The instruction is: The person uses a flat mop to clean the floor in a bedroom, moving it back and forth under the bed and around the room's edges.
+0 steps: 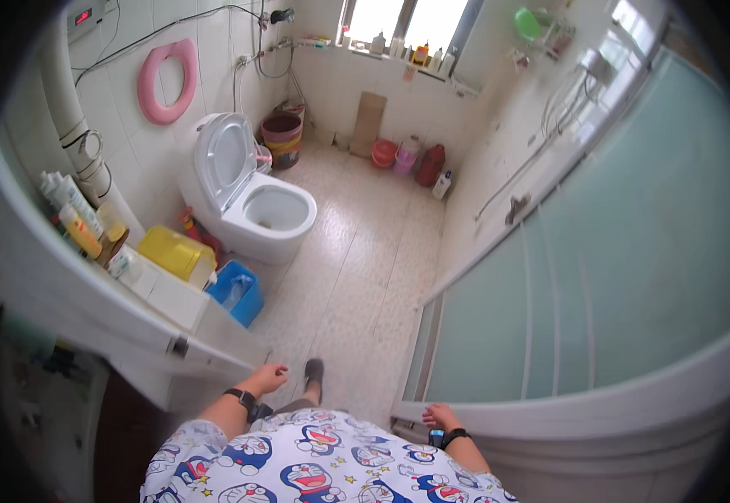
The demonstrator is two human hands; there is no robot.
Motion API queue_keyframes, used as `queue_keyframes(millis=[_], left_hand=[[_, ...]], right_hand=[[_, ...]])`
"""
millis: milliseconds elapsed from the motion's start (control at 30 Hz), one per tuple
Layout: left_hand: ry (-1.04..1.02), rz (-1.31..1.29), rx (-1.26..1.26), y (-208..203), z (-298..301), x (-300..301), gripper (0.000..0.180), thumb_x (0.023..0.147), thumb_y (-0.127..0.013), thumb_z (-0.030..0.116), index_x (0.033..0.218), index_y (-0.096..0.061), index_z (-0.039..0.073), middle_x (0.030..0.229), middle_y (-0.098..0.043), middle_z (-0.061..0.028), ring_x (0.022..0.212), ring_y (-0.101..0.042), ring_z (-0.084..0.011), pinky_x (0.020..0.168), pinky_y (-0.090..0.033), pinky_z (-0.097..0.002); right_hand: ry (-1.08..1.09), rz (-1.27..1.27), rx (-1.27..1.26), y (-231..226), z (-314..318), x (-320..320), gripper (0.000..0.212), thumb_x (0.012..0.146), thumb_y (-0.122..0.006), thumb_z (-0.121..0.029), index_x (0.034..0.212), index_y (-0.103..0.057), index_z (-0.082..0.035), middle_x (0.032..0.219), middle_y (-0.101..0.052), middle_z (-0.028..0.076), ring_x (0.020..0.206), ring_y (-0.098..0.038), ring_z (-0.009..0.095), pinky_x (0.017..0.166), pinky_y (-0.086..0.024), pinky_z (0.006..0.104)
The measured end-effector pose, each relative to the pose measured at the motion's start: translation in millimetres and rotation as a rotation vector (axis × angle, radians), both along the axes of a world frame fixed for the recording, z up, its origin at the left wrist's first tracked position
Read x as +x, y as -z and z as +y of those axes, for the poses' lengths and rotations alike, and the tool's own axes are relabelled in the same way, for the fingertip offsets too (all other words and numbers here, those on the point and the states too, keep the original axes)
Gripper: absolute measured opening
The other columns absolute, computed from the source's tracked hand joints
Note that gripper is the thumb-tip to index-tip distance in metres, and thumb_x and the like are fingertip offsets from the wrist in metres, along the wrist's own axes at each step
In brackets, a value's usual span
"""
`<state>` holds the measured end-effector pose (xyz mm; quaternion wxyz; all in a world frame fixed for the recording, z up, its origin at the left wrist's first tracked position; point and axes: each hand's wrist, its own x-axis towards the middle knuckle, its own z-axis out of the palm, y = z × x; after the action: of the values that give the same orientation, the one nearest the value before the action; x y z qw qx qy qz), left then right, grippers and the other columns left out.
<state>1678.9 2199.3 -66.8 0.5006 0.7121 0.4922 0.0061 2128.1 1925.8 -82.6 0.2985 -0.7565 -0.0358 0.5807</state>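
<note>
White tiles (205, 71) are lining the bathroom. Head view, clock positions counted from its centre: at 7 o'clock the left hand (270, 379) is hanging with fingers loosely bent, leaving a narrow grip and holding nothing visible. Its nearest neighbour, a white panel (222, 359), is standing to its left, at 7 to 8 o'clock; contact cannot be told. At 5 o'clock the right hand (440, 415) is hovering half-open, apparently unladen, near the shower enclosure (625, 251), which is filling 2 to 4 o'clock and blocking that side. A dark shoe (314, 371) is resting on the floor (344, 268) just right of the left hand.

Among the obstacles, a blue bin (249, 308) is standing at 8 o'clock, between the left hand and the toilet (285, 243), whose lid is standing raised at 10. A yellow container (174, 254) is sitting at 9. Stacked buckets (283, 130) are occupying 11, a brown board (368, 123) is leaning at 12, and a red vessel (432, 166) is standing at 1.
</note>
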Motion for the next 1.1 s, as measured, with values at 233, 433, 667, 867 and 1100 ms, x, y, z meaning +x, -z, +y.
queue_keyframes(millis=[233, 433, 667, 867, 1100], left_hand=[[-0.006, 0.133, -0.054, 50, 131, 58, 0.035, 0.068, -0.057, 0.024, 0.099, -0.060, 0.007, 0.098, -0.059, -0.0169, 0.093, -0.056, -0.0287, 0.081, -0.043, -0.0342], [0.012, 0.285, -0.053, 36, 268, 122, 0.034, 0.069, -0.055, 0.022, 0.099, -0.060, 0.007, 0.100, -0.058, -0.0165, 0.097, -0.054, -0.0291, 0.084, -0.042, -0.0349], [-0.157, 0.188, 0.093, 30, 385, 183, 0.033, 0.068, -0.054, 0.021, 0.098, -0.060, 0.007, 0.101, -0.058, -0.0156, 0.095, -0.054, -0.0293, 0.082, -0.043, -0.0353], [-0.243, 0.408, -0.007, 3, 393, 183, 0.034, 0.068, -0.054, 0.020, 0.099, -0.059, 0.006, 0.101, -0.057, -0.0170, 0.095, -0.054, -0.0300, 0.084, -0.041, -0.0355], [-0.681, 0.332, 0.055, -38, 406, 201, 0.035, 0.064, -0.062, 0.017, 0.096, -0.059, 0.005, 0.097, -0.059, -0.0168, 0.094, -0.054, -0.0311, 0.081, -0.043, -0.0360]], right_hand=[[-0.212, -0.204, -0.057, -48, 162, 50, 0.023, 0.081, -0.049, -0.021, 0.096, -0.053, -0.003, 0.082, -0.059, 0.008, 0.069, -0.058, 0.017, 0.054, -0.048, 0.0285], [-0.070, -0.244, 0.122, -70, 252, 116, 0.025, 0.081, -0.051, -0.023, 0.097, -0.053, -0.003, 0.084, -0.059, 0.008, 0.069, -0.058, 0.017, 0.054, -0.047, 0.0288], [-0.078, -0.028, -0.095, -11, 346, 249, 0.022, 0.081, -0.050, -0.017, 0.095, -0.051, 0.001, 0.084, -0.059, 0.016, 0.066, -0.059, 0.026, 0.057, -0.050, 0.0350], [-0.148, -0.106, 0.059, 4, 566, 350, 0.023, 0.079, -0.048, -0.015, 0.096, -0.048, 0.001, 0.078, -0.058, 0.016, 0.064, -0.059, 0.026, 0.055, -0.050, 0.0360], [-0.557, -0.171, 0.262, -47, 844, 345, 0.020, 0.081, -0.048, -0.019, 0.089, -0.055, -0.002, 0.076, -0.058, 0.008, 0.061, -0.055, 0.017, 0.050, -0.045, 0.0281]])
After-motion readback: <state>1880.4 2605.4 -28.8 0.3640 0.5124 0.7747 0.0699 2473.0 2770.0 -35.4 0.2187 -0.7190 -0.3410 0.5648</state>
